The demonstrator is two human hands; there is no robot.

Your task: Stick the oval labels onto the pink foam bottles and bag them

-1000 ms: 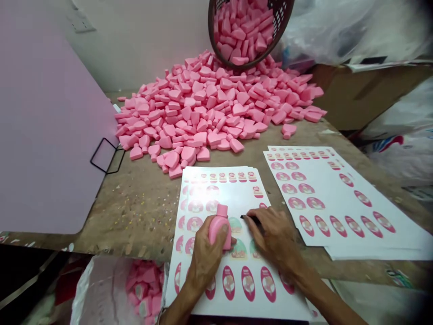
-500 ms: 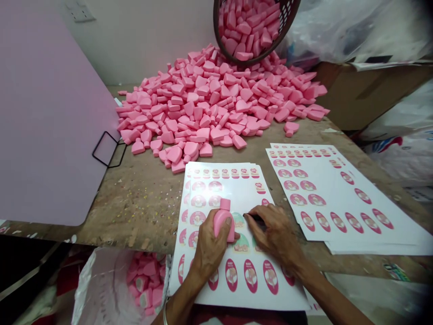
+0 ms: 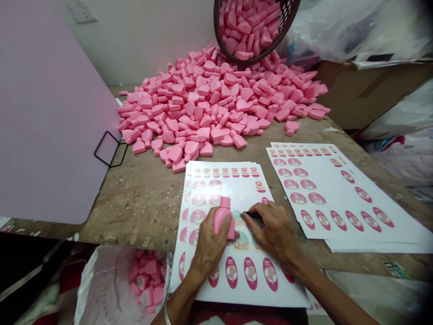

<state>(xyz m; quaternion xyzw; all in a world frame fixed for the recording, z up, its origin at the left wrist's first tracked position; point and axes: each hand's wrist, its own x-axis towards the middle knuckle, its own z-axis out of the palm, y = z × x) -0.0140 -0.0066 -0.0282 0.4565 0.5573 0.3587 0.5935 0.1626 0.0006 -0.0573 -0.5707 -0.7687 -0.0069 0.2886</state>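
This is a small packing workshop, going by the scarred, paint-flecked wooden worktop [image 3: 142, 203] and the bulk goods on it: a big heap of pink plastic bottles [image 3: 209, 104] under a tilted brown basket [image 3: 287, 20], and 2 stacks of printed label sheets [image 3: 338, 194]. Nearby stand a cardboard carton [image 3: 358, 95] and a white plastic sack [image 3: 101, 289] — more bottles inside.

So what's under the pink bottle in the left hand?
A white label sheet with rows of round and oval pink labels; a greenish round label shows beside the bottle. The sheet beneath the bottle and left hand is covered.
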